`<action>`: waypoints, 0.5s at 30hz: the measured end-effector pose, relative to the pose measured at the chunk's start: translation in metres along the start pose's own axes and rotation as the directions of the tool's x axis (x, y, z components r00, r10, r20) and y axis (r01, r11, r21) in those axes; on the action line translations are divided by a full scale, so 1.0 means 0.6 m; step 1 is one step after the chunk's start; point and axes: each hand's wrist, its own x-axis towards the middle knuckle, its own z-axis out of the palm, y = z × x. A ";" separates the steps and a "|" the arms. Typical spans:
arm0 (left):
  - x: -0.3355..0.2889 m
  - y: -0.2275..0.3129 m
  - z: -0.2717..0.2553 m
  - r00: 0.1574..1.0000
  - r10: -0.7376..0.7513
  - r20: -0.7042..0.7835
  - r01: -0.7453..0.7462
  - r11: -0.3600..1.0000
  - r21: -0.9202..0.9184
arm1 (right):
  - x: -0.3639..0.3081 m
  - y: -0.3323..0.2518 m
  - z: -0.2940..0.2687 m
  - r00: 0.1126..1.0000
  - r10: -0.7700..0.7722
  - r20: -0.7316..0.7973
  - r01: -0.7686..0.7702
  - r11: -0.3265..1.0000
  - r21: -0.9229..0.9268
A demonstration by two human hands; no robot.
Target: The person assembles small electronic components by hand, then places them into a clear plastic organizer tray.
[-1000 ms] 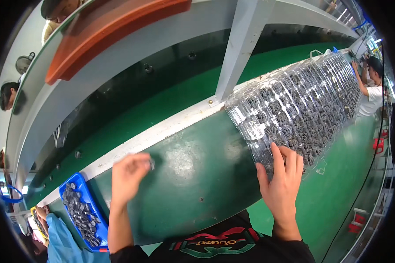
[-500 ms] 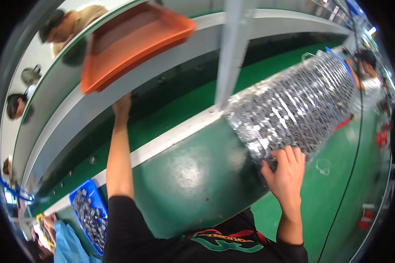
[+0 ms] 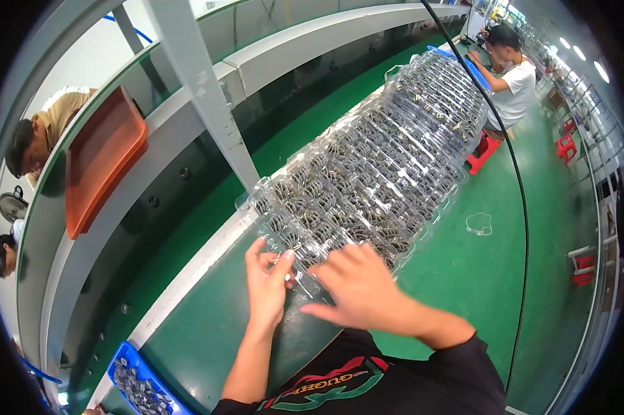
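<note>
My left hand (image 3: 267, 283) is at the near corner of a long spread of clear plastic trays (image 3: 367, 166), thumb and fingertips brought together. What is between them is too small to name. My right hand (image 3: 360, 287) hovers over or touches the trays' near edge, slightly blurred, its thumb stretched away from the fingers; I see nothing held in it. Rows of small dark ring-like parts with wiry, pale bits fill the tray pockets. The trays lie overlapping along the green bench (image 3: 187, 339).
A blue bin (image 3: 129, 353) of small grey parts sits at the lower left. An orange tray (image 3: 104, 169) rests on the ledge beyond a grey post (image 3: 201, 90). A black cable (image 3: 523, 207) hangs at right. A co-worker (image 3: 512, 76) sits at the far end near a red stool (image 3: 483, 153).
My left hand has come back from under the orange tray to the plastic trays. My right hand's thumb has spread. The view has swung right, showing more of the trays.
</note>
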 end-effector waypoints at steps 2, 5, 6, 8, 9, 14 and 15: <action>-0.002 -0.012 -0.013 1.000 0.011 -0.004 -0.012 0.998 -0.061 | 0.018 0.062 -0.045 0.996 0.081 -0.024 -0.080 0.996 0.037; -0.011 -0.028 0.002 0.996 0.030 -0.088 -0.054 0.958 -0.280 | 0.039 0.267 -0.082 0.906 0.194 -0.375 -0.291 0.931 -0.220; -0.015 -0.023 0.026 0.997 0.029 -0.078 -0.051 0.957 -0.286 | 0.031 0.360 -0.106 0.887 0.157 -0.434 -0.352 0.838 -0.416; -0.017 -0.017 0.048 0.995 -0.001 -0.097 -0.027 0.955 -0.294 | 0.020 0.481 -0.140 0.832 0.496 -0.247 -0.553 0.711 -0.435; -0.016 -0.018 0.045 0.995 0.001 -0.096 -0.022 0.974 -0.226 | 0.031 0.495 -0.141 0.778 0.610 -0.151 -0.614 0.689 -0.385; -0.002 -0.033 0.040 0.967 0.060 -0.249 -0.117 0.968 -0.221 | 0.046 0.543 -0.119 0.849 0.525 0.060 -0.478 0.812 -0.336; 0.004 -0.046 0.041 0.956 0.074 -0.284 -0.155 0.949 -0.274 | 0.040 0.541 -0.114 0.861 0.508 0.027 -0.484 0.835 -0.260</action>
